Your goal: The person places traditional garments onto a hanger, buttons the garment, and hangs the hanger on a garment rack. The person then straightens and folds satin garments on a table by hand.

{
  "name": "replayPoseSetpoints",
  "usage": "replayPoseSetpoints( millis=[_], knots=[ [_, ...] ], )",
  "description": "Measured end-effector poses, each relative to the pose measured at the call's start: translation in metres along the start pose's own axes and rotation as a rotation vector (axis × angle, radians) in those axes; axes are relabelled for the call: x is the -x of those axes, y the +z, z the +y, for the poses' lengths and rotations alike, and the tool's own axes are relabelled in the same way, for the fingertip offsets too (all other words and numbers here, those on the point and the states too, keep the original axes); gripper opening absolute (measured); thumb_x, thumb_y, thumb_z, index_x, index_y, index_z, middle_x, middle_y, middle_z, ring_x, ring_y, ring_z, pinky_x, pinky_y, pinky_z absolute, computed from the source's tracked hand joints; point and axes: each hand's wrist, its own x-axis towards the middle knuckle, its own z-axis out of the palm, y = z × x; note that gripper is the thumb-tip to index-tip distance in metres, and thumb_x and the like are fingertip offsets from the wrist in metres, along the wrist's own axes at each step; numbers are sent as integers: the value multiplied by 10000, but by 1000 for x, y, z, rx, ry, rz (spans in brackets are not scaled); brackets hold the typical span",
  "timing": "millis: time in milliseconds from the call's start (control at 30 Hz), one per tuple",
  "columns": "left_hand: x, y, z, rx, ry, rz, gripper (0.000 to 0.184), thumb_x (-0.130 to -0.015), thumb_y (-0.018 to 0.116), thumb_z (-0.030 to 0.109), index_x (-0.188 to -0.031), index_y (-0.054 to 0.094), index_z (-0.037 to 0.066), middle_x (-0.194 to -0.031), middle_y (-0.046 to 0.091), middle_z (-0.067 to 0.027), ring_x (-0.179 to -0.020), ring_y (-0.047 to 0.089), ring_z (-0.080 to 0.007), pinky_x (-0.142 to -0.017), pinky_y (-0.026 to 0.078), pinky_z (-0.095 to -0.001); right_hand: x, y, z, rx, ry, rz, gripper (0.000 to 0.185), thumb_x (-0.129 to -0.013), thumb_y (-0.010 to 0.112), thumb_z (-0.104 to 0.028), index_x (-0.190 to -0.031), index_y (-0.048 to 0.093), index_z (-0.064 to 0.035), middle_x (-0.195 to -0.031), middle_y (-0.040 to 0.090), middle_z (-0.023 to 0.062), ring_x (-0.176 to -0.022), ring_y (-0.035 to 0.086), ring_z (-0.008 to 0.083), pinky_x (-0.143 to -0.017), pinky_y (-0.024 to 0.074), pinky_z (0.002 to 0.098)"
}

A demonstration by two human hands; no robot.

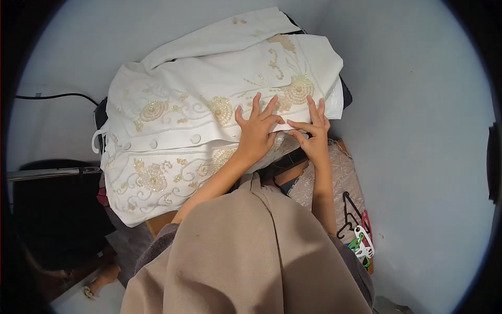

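Note:
A white buttoned jacket point(172, 89) with beaded gold flowers lies spread in front of me, one sleeve folded back along the far side. My left hand point(258, 133) rests over its front edge, thumb and index finger pinched together at the placket while the other fingers fan out on the cloth. Close beside it, my right hand point(315, 137) pinches the same edge between thumb and index finger, its remaining fingers raised. Several round covered buttons point(153, 144) run along the edge to the left. The cloth between the fingertips is partly hidden.
A white hanger hook point(97, 140) sticks out at the jacket's left end. Several plastic hangers point(361, 243) lie on lace cloth point(337, 180) at the right. Beyond the left end are a metal bar point(52, 174), black cloth point(57, 220) and a black cable point(57, 96). Walls stand behind and to the right.

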Motion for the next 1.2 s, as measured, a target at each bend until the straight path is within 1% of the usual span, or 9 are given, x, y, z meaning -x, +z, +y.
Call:
replayPoseSetpoints(
  millis=[200,333,367,500,600,767,867,1000,1200],
  knots=[
    [1,2,-3,-7,30,25,298,-686,683,23,-937,595,157,-1448,402,-53,-1399,202,-340,-1021,37,-600,1,5,-3,212,-85,9,248,-707,724,-209,-952,745,-242,-1409,445,82,-1367,244,376,-1042,125,518],
    [2,0,-3,67,7,44,253,-716,699,82,-958,678,152,-1414,449,-44,-1393,228,-328,-1042,30,-546,2,12,-4,246,-102,109,202,-698,717,-176,-887,752,-240,-1356,512,33,-1358,276,360,-1025,136,512],
    [2,-2,-3,62,-6,31,235,-731,705,113,-964,704,142,-1393,474,-42,-1388,242,-324,-1049,30,-519,3,15,-2,232,-94,134,229,-682,700,-113,-866,753,-238,-1344,525,23,-1355,287,355,-1022,136,507],
    [4,0,-5,111,18,94,204,-754,728,176,-953,710,137,-1338,530,-38,-1378,261,-326,-1043,37,-517,5,23,-5,227,-44,207,308,-662,628,-37,-851,756,-244,-1347,524,33,-1359,283,360,-1013,138,504],
    [3,-1,-3,22,18,104,186,-768,712,214,-931,706,124,-1338,527,-41,-1363,273,-325,-1006,74,-584,7,26,-2,197,-40,229,301,-668,627,-40,-850,757,-240,-1351,521,40,-1364,276,363,-1015,134,500],
    [-6,-1,3,-231,92,186,87,-735,688,177,-801,657,129,-1283,561,-17,-1340,315,-315,-955,123,-628,10,29,3,186,-88,224,360,-662,631,-15,-921,752,-234,-1368,498,88,-1361,282,371,-1018,141,478],
    [-11,6,-1,-360,140,199,73,-720,688,160,-742,621,145,-1292,559,34,-1328,341,-313,-967,100,-610,9,33,7,167,-104,274,367,-669,650,-11,-948,748,-228,-1365,498,102,-1356,288,380,-1020,155,458],
    [-17,6,3,-313,138,241,97,-727,661,136,-702,568,141,-1273,565,61,-1326,342,-319,-973,76,-601,8,34,5,155,-127,304,360,-679,677,-23,-975,742,-218,-1352,508,113,-1345,303,385,-1014,178,449],
    [-15,6,1,-287,123,341,91,-694,633,146,-738,554,132,-1230,564,74,-1332,328,-316,-969,61,-586,7,34,2,122,-207,322,316,-700,697,-55,-985,739,-185,-1296,557,99,-1330,324,373,-1014,183,448]
  ],
)
